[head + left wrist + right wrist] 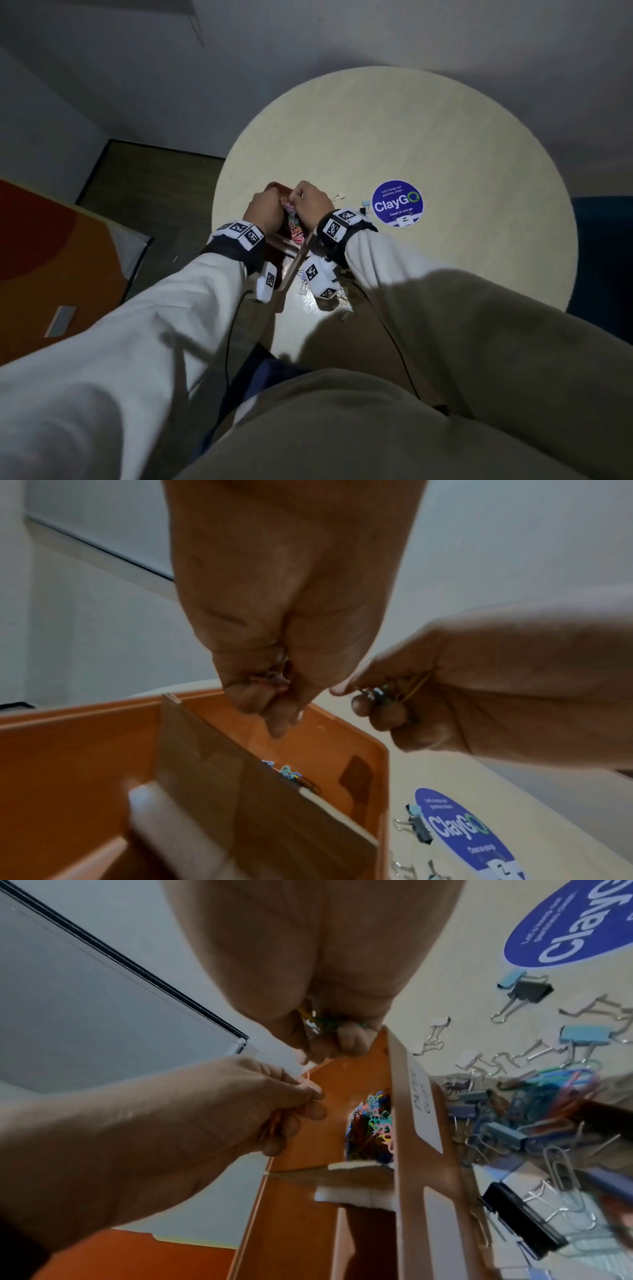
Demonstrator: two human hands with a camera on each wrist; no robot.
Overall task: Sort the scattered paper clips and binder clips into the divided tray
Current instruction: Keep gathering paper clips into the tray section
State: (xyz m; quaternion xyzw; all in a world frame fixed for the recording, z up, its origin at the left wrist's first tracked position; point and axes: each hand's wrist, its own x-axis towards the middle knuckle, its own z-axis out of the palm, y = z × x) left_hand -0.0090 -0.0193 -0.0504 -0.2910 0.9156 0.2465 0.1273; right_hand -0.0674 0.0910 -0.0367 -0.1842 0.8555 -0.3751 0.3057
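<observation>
1. Step in hand: depositing paper clips. The left hand (274,653) and right hand (445,693) each pinch a few paper clips (377,693), grip closed, directly above the tray (363,739).
2. Below the grips, the compartment holds sorted clips (371,1123).
3. Next move, likely: loosen both grips; return for binder clips (507,1137) on the tabletop (411,137), right of the tray.

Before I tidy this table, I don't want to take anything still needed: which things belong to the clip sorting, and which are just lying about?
Part of the job:
orange divided tray
coloured paper clips in the tray
loose binder clips
paper clips pinched in the left hand and the right hand

Just there:
blue ClayGo sticker
round table
</observation>
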